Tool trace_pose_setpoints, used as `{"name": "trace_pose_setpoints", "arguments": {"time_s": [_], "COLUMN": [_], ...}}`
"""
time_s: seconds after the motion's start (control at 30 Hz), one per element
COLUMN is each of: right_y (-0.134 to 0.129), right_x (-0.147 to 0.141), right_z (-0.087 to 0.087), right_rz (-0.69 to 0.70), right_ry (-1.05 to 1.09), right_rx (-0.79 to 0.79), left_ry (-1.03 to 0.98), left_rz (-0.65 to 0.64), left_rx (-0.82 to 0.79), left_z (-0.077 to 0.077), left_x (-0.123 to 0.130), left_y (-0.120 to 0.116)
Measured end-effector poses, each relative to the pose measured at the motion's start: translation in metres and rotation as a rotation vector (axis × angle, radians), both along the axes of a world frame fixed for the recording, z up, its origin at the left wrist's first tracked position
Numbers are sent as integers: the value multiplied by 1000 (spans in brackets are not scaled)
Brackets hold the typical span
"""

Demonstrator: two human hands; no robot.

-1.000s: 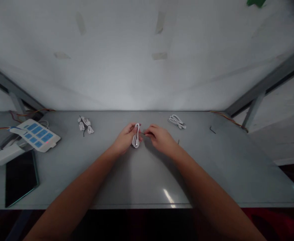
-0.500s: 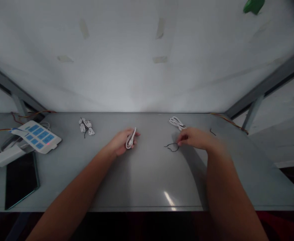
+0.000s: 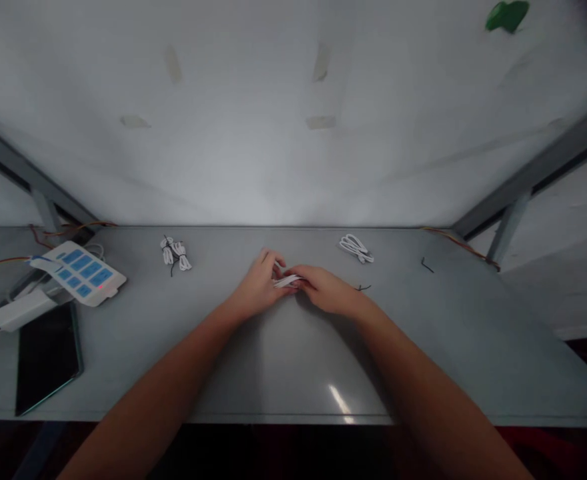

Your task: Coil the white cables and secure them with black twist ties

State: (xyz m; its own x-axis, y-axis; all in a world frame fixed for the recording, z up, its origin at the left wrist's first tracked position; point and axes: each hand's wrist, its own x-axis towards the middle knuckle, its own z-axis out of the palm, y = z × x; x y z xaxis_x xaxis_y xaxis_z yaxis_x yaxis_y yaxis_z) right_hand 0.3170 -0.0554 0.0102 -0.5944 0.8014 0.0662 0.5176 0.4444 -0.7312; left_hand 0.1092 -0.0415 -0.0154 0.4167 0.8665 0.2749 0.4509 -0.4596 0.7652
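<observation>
Centrally, above the smooth grey tabletop (image 3: 293, 383), a slim coiled white cable (image 3: 286, 281) was held between the person's two bare hands. The left hand (image 3: 259, 285) had its fingers curled loosely around the cable's left end, with the thumb side lowest and a small gap showing under the bent fingers. The right hand (image 3: 326, 289) pinched the other end, fingers nearly closed; whether anything else sat in that pinch could not be told, as the fingers hid it.

Just beyond the right wrist, a thin black twist tie (image 3: 363, 288) lay on the tabletop, partly covered by the arm. Farther back lay a loosely looped white cable (image 3: 356, 249), and well to the right a short, bent black tie (image 3: 427, 266). On the left side rested white cable bundles (image 3: 175, 255) bound with black ties. Near the left edge stood a white power strip with blue socket panels (image 3: 82, 272), close to a flat black tablet with a greenish rim (image 3: 48, 357).
</observation>
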Motion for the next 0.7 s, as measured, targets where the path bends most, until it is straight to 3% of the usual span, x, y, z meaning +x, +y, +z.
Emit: {"name": "trace_pose_setpoints", "arguments": {"time_s": [0.1,0.2,0.3,0.4,0.47,0.57,0.7], "right_y": [13,26,34,38,37,34,27], "right_x": [13,37,62,78,82,80,68], "right_z": [-2,-1,-2,-5,-7,-8,-3], "right_rz": [-192,-523,-760,-981,-1070,-1109,-1105], "right_ry": [-137,-297,-371,-423,-444,-456,-421], "right_rx": [36,-2,-23,-10,3,41,274], "left_ry": [280,587,751,811,830,847,796], "left_rz": [258,830,1201,1230,1172,1026,874], "left_rx": [129,196,145,12,-31,-33,-21], "left_z": [10,27,33,28,23,19,21], "left_x": [-19,-50,-88,-115,-120,-106,-72], "left_y": [11,19,23,27,30,34,29]}}
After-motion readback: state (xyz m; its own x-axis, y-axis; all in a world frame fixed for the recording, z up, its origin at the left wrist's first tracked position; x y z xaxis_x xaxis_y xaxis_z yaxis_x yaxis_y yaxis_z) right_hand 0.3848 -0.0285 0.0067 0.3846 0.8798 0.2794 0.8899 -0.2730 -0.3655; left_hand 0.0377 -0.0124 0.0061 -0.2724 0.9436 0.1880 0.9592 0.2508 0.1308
